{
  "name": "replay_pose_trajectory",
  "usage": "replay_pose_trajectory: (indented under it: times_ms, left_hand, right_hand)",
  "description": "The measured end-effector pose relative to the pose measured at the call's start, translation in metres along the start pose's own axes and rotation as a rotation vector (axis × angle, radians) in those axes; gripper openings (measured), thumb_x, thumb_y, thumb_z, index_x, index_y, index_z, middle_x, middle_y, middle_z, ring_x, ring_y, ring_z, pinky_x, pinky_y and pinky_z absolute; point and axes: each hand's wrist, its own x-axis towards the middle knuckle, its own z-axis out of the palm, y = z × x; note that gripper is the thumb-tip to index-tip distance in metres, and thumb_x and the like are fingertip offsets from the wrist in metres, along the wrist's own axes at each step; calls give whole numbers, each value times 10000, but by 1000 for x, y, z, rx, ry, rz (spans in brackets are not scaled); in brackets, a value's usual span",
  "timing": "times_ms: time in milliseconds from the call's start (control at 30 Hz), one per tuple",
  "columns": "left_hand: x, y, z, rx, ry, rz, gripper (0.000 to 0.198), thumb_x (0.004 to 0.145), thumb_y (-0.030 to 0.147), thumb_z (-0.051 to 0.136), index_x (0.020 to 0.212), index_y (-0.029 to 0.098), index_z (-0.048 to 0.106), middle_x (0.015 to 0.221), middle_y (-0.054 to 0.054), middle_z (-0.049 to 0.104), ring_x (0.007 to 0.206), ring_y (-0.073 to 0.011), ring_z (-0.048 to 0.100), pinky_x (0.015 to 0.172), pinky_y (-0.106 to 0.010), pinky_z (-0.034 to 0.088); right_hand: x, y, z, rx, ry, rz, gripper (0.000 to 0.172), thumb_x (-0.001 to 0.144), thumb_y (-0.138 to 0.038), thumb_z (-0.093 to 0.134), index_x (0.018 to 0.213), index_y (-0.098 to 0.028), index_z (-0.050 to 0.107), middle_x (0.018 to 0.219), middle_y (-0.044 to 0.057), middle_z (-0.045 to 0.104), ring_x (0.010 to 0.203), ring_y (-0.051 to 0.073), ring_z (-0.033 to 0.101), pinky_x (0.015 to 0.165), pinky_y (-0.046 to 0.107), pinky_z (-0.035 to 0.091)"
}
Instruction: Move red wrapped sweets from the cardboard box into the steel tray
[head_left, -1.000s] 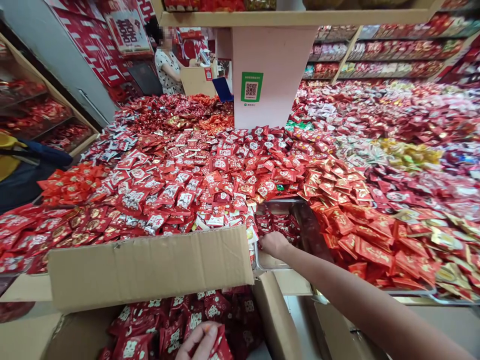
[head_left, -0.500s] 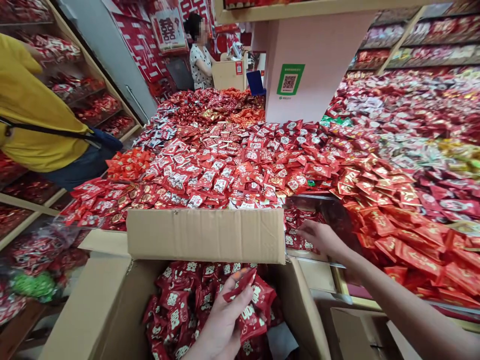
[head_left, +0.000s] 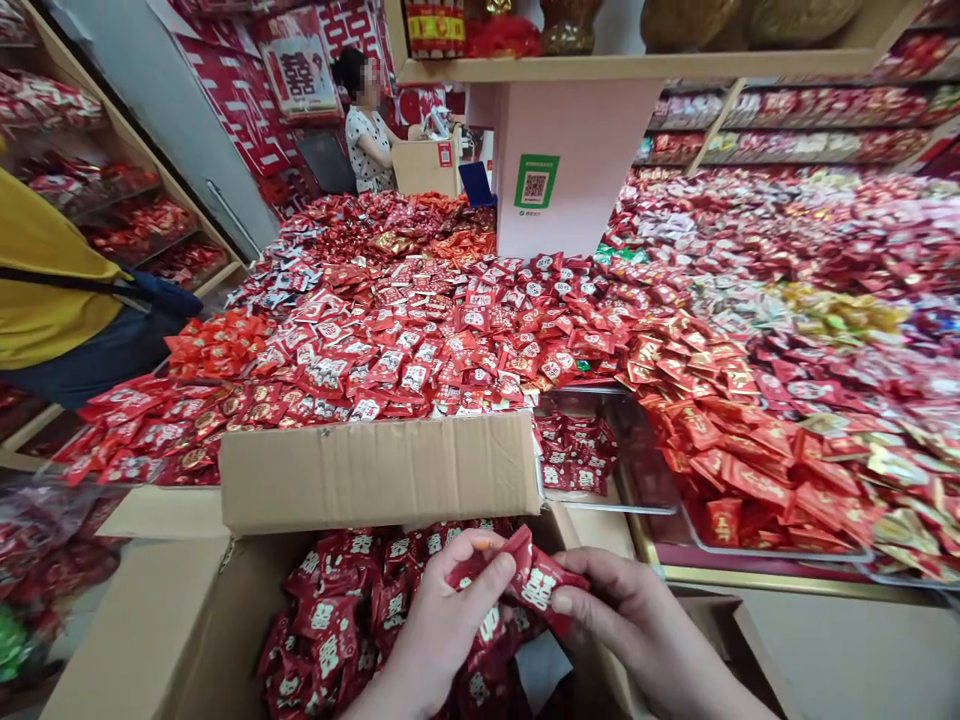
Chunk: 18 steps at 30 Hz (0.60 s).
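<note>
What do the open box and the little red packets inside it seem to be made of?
Open box: apparently corrugated cardboard, matte brown, judging by its faintly lined flap. Dark-red packets: probably thin plastic film, slightly glossy, given their crinkles and highlights.

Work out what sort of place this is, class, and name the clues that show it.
Probably a shop selling small wrapped goods, perhaps sweets: loose heaps of red packets cover a broad display, stocked shelves stand behind, and a green QR-code sign is on the pale pillar.
</note>
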Motion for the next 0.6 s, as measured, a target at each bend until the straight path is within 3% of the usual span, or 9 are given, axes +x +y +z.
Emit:
replay_pose_trajectory:
  times_ms: [100, 200, 300, 433, 500, 567, 600]
  left_hand:
    - [3, 8, -8, 140, -8, 120, 137, 733, 304, 654, 697, 173, 639, 729, 16, 557, 659, -113, 505, 596, -197, 446]
    - [1, 9, -3, 59, 37, 169, 133, 726, 319, 660, 680, 195, 647, 785, 24, 548, 706, -114, 507, 590, -178, 442]
    - [-5, 6, 11, -232, 108, 66, 172, 678, 363, 703, 715, 209, 636, 717, 41, 568, 615, -91, 503, 552, -184, 442]
    - [-9, 7, 19, -490, 60, -115, 183, 693, 363, 694, 701, 214, 588, 543, 53, 574, 468, -68, 499, 479, -176, 416]
    - [-8, 9, 16, -514, 40, -198, 201, 652, 337, 734, 684, 213, 580, 529, 42, 601, 437, -73, 513, 433, -166, 406]
    - [-6, 7, 13, -502, -16, -342, 260, 562, 324, 792, 686, 210, 594, 514, 24, 617, 404, -92, 523, 378, -174, 403]
    - [-4, 5, 12, -469, -52, -403, 280, 525, 315, 810, 682, 203, 607, 500, 17, 617, 383, -95, 519, 360, -179, 403]
  right_hand:
    - [-4, -2, -7, -193, 85, -76, 226, 793, -415, 553, 821, -210, 645, 773, 27, 655, 710, 161, 572, 652, 257, 426]
    - [-8, -3, -3, -185, 209, -121, 261, 769, -437, 572, 663, -201, 601, 623, 1, 593, 599, 139, 516, 575, 243, 400]
    - [-10, -2, 7, 39, 275, -106, 307, 739, -451, 600, 587, -190, 544, 555, -14, 538, 547, 121, 468, 531, 230, 391]
    - [-15, 0, 11, 245, 274, -85, 323, 759, -442, 591, 571, -184, 541, 529, -7, 547, 520, 114, 490, 525, 229, 429]
    - [-18, 2, 4, 196, 231, -159, 253, 829, -400, 515, 707, -200, 613, 653, 23, 629, 595, 129, 564, 581, 239, 473]
    - [-21, 2, -4, 41, 153, -271, 205, 864, -313, 480, 1011, -262, 613, 1019, 65, 651, 893, 163, 607, 786, 290, 488]
    - [-22, 1, -8, -55, 98, -333, 294, 861, -269, 490, 1148, -302, 545, 1205, 67, 569, 1068, 176, 543, 899, 322, 443]
